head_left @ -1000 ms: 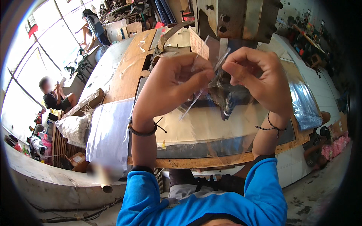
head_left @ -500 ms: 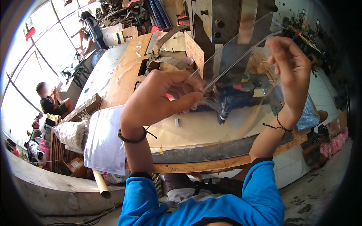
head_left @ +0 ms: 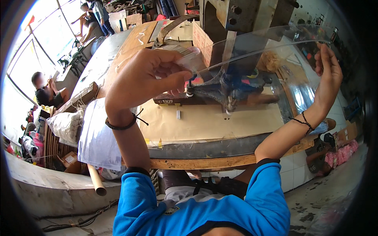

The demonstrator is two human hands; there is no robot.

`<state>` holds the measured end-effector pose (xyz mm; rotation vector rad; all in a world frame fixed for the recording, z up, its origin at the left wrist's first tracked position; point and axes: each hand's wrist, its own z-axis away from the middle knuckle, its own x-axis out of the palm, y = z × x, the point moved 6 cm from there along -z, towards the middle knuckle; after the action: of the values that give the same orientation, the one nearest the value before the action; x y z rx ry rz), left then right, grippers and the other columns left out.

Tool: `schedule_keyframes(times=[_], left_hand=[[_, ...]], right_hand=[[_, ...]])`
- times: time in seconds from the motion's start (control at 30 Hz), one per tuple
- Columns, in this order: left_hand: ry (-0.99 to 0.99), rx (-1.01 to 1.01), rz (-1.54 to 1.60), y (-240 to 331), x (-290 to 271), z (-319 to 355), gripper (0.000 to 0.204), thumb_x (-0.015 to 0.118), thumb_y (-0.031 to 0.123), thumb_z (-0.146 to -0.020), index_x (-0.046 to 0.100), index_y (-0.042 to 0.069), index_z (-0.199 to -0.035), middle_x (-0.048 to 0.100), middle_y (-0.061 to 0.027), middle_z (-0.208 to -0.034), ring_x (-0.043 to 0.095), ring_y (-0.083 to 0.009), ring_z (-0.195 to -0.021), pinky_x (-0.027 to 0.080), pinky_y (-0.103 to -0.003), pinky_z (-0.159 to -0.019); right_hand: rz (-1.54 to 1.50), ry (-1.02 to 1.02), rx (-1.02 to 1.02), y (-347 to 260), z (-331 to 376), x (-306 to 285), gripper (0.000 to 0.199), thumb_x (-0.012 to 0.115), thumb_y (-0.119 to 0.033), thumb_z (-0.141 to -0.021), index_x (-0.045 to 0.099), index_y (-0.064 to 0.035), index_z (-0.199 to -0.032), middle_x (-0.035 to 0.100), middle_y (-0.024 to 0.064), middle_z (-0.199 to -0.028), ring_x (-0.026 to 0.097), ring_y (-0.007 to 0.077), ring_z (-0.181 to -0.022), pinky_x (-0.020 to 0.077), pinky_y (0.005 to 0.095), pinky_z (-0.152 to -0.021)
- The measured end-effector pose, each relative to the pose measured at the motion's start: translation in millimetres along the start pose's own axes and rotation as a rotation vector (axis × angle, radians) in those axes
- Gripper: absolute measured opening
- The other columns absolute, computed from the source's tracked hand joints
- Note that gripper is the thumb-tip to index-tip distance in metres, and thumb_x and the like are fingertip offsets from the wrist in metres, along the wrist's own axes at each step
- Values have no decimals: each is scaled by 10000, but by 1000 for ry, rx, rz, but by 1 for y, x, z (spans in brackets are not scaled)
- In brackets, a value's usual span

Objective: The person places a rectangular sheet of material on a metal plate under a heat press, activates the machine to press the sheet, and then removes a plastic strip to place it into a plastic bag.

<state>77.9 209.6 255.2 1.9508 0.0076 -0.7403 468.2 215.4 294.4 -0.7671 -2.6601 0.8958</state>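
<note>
"While the left hand (head_left: 143, 78) curls with thumb and fingertip pinched together, what has it got?"

"One end of a clear plastic sheet (head_left: 267, 45); the right hand (head_left: 330, 69), raised well apart to the right, pinches the other end, its fingers nearly closed; the sheet stretches between both sets of fingers, above the worktop (head_left: 204, 163)."

"And around those fingers?"

"Between and below them lies a dark bundle (head_left: 230, 92), hard to make out through the plastic; just below the left fingers a small grey piece (head_left: 178, 115) rests on cream paper (head_left: 212, 129); beyond them, slightly right, stands an orange-printed card (head_left: 201, 41)."
</note>
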Motion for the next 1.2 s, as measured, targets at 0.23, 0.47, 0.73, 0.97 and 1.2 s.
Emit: schedule_keyframes(times=[0.23, 0.47, 0.73, 0.97, 1.2], left_hand=[[16, 52, 73, -4, -8, 1, 122, 651, 24, -961, 669, -83, -1017, 698, -90, -801, 671, -137, -722, 556, -288, -684], [31, 126, 142, 1, -7, 1, 145, 600, 44, -978, 655, -85, -1016, 691, -93, -826, 670, -145, -736, 554, -287, -689], [40, -21, 6, -17, -6, -14, 221, 641, 130, -993, 650, -60, -1105, 680, -70, -832, 670, -120, -738, 559, -272, -660], [182, 36, -61, -43, 6, -45, 357, 684, 274, -1001, 680, -2, -1227, 704, -37, -840, 621, -76, -686, 509, -245, -582], [280, 21, -72, -30, -4, -39, 322, 650, 311, -1023, 749, 10, -1082, 730, -16, -875, 591, -69, -701, 490, -247, -632]], right_hand=[[1, 11, 4, -2, 0, 4, 310, 708, -306, -984, 756, -18, -1090, 653, -24, -808, 423, 34, -661, 330, 197, -614], [29, 83, 26, 2, -2, -1, 334, 714, -347, -975, 759, -34, -1083, 656, -15, -810, 414, 36, -653, 323, 201, -611], [-4, 64, 6, 8, -5, -3, 301, 716, -335, -974, 765, -52, -1066, 674, -18, -812, 431, 28, -649, 314, 206, -603], [-44, 75, 28, 17, -7, -5, 260, 710, -315, -977, 767, -72, -1046, 697, -22, -835, 441, 29, -635, 325, 217, -603], [-47, 77, 18, 12, -6, -8, 278, 706, -304, -976, 756, -70, -1117, 692, -23, -833, 447, 24, -624, 320, 216, -590]])
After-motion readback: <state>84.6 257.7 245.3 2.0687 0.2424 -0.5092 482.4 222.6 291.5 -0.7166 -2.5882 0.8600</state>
